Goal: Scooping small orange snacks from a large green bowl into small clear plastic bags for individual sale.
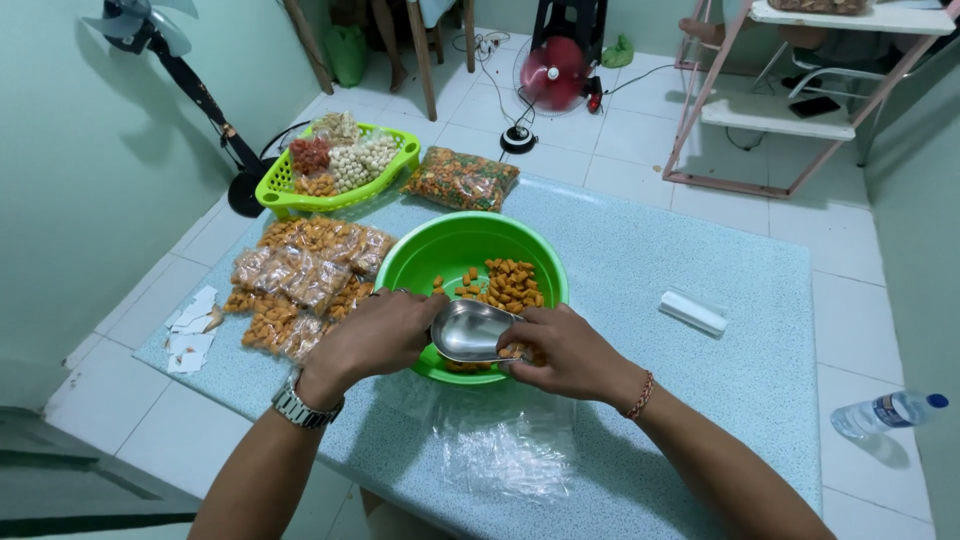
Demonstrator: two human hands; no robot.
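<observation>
A round green bowl [440,250] stands on the speckled blue table [700,260] with orange snack pieces [505,283] in it. Over its near rim hangs a shiny metal scoop [470,328], gripped by both hands. My left hand [375,335], with a metal watch on the wrist, holds its left side. My right hand [565,352], with a bead bracelet, holds its right side. A clear plastic bag [505,440] lies flat on the table just below the hands.
Several filled snack packets [300,280] lie left of the bowl. A green basket [340,165] of mixed snacks and a large bag of mixed snacks [462,178] sit at the far edge. A roll of bags [692,312] lies right. Paper scraps [192,328], a floor fan [555,72], a water bottle [885,410].
</observation>
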